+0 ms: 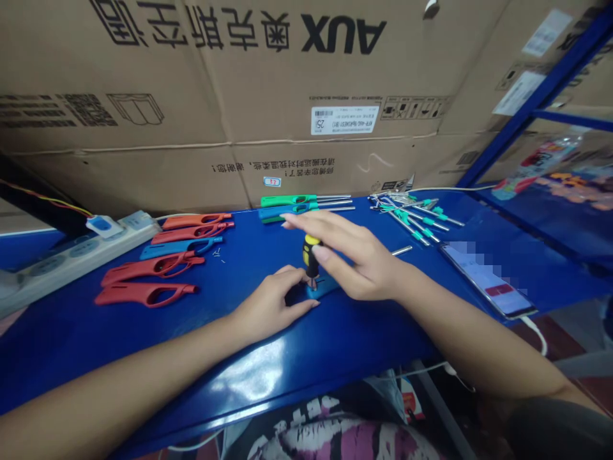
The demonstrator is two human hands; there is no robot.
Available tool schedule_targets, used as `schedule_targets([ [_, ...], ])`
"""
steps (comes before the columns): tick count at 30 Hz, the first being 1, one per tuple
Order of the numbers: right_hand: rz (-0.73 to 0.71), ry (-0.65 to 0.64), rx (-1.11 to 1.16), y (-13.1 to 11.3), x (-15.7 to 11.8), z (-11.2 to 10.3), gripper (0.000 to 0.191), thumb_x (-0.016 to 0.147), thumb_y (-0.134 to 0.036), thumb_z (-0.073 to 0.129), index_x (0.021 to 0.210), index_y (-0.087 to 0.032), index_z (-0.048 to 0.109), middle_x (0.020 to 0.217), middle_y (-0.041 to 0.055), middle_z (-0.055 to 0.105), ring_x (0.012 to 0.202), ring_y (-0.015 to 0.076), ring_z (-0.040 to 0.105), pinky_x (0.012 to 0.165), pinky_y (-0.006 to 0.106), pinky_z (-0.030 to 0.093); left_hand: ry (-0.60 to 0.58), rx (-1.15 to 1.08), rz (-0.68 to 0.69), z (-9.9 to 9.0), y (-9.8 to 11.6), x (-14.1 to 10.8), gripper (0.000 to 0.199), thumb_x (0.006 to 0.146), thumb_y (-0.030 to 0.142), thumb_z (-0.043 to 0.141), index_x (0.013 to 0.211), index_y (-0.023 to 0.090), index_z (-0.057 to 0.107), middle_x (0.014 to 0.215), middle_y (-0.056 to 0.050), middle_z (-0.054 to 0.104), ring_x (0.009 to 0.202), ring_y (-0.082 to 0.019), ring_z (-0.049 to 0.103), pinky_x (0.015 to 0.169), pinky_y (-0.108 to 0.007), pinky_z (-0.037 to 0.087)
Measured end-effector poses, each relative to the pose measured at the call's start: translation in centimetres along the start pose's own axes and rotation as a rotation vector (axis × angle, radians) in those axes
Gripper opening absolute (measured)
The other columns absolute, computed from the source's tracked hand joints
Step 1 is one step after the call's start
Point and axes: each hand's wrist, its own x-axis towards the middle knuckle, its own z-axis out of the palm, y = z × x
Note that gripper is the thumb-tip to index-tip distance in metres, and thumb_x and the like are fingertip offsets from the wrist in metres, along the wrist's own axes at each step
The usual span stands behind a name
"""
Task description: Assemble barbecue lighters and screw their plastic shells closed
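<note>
A blue plastic lighter casing [324, 289] is pinched in the left hand's grip [271, 303]; a yellow-and-black screwdriver [311, 257] is held upright in the right hand's grip [368, 263].

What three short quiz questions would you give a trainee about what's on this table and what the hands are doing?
1. True or false: the right hand is at the screwdriver, whose tip points down.
2. Which thing has a white cable plugged into it? A) bottle B) phone C) screwdriver
3. How many plastic handles lie in the row beside the power strip?

Key: 1. True; 2. B; 3. Five
</note>
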Motion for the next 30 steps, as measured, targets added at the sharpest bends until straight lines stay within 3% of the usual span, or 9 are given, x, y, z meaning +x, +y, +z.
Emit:
schedule_targets([
  [2, 0.041, 0.009, 0.083, 0.0, 0.0, 0.2, 0.038, 0.106, -0.028, 0.04, 0.142, -0.02, 0.052, 0.113, 0.0065, 0.07, 0.079, 0.0112, 0.065, 0.073, 0.026, 0.055, -0.006, -0.011, -0.009, 0.0, 0.0, 0.0, 0.02, 0.089, 0.029, 0.072, 0.105, 0.02, 0.063, 0.105, -0.004, 0.071, 0.099, -0.021, 0.067, 0.091, -0.036, 0.054],
  [4, 0.009, 0.095, -0.015, 0.2, 0.0, 0.3, 0.029, 0.101, -0.036, 0.055, 0.124, -0.019, 0.064, 0.094, 0.0033, 0.071, 0.073, 0.012, 0.064, 0.07, 0.025, 0.054, -0.002, -0.011, -0.008, 0.0, 0.1, 0.1, 0.02, 0.089, 0.028, 0.073, 0.105, 0.021, 0.063, 0.105, -0.003, 0.071, 0.1, -0.021, 0.067, 0.092, -0.036, 0.053],
  [6, -0.032, 0.145, -0.152, 0.5, 0.0, 0.3, 0.027, 0.097, -0.039, 0.062, 0.112, -0.018, 0.067, 0.093, 0.0056, 0.072, 0.08, 0.0158, 0.066, 0.072, 0.027, 0.053, -0.004, -0.009, -0.004, -0.1, 0.3, 0.1, 0.02, 0.089, 0.028, 0.073, 0.104, 0.021, 0.062, 0.104, -0.003, 0.071, 0.1, -0.021, 0.067, 0.093, -0.036, 0.053],
  [10, 0.053, -0.005, 0.019, 0.7, 0.1, -0.2, 0.034, 0.106, -0.024, 0.038, 0.135, -0.017, 0.053, 0.122, 0.0111, 0.068, 0.101, 0.0166, 0.066, 0.085, 0.031, 0.054, -0.015, -0.01, 0.001, -0.3, 0.5, 0.2, 0.019, 0.089, 0.028, 0.073, 0.102, 0.021, 0.061, 0.102, -0.002, 0.07, 0.098, -0.02, 0.067, 0.091, -0.035, 0.053],
  [15, -0.016, 0.061, -0.115, 0.6, 0.1, -0.6, 0.032, 0.095, -0.041, 0.065, 0.116, -0.018, 0.066, 0.099, 0.006, 0.073, 0.083, 0.0162, 0.067, 0.076, 0.028, 0.054, -0.017, -0.012, 0.006, -0.2, 0.5, 0.2, 0.019, 0.09, 0.027, 0.072, 0.104, 0.022, 0.062, 0.105, -0.002, 0.071, 0.1, -0.02, 0.067, 0.093, -0.035, 0.052],
  [19, 0.026, -0.037, 0.025, 0.1, 0.2, -0.4, 0.038, 0.106, -0.028, 0.04, 0.141, -0.018, 0.052, 0.115, 0.0081, 0.071, 0.089, 0.0141, 0.068, 0.078, 0.028, 0.055, -0.031, -0.013, -0.015, -0.2, 0.4, 0.2, 0.018, 0.09, 0.029, 0.072, 0.103, 0.021, 0.062, 0.104, -0.002, 0.07, 0.099, -0.02, 0.067, 0.092, -0.035, 0.052],
  [24, -0.032, 0.117, -0.099, 0.7, 0.1, -0.2, 0.03, 0.095, -0.04, 0.065, 0.114, -0.018, 0.069, 0.088, 0.0035, 0.074, 0.079, 0.0147, 0.069, 0.075, 0.026, 0.054, -0.022, -0.02, -0.012, -0.2, 0.5, 0.2, 0.019, 0.089, 0.027, 0.073, 0.103, 0.022, 0.062, 0.105, -0.002, 0.071, 0.102, -0.02, 0.066, 0.094, -0.035, 0.051],
  [26, -0.021, 0.101, -0.123, 1.1, 0.1, -0.2, 0.035, 0.098, -0.045, 0.059, 0.12, -0.019, 0.067, 0.096, 0.006, 0.075, 0.087, 0.0171, 0.07, 0.078, 0.028, 0.055, -0.022, -0.02, -0.006, -0.3, 0.5, 0.2, 0.018, 0.089, 0.027, 0.073, 0.102, 0.021, 0.061, 0.104, -0.002, 0.071, 0.102, -0.02, 0.066, 0.095, -0.035, 0.051],
  [30, 0.08, -0.008, 0.119, 1.2, 0.1, -0.1, 0.035, 0.106, -0.033, 0.041, 0.134, -0.02, 0.058, 0.11, 0.0064, 0.073, 0.09, 0.0137, 0.069, 0.082, 0.029, 0.056, -0.031, -0.015, -0.017, -0.2, 0.5, 0.2, 0.018, 0.09, 0.028, 0.072, 0.103, 0.021, 0.062, 0.104, -0.003, 0.071, 0.101, -0.021, 0.067, 0.094, -0.036, 0.053],
])
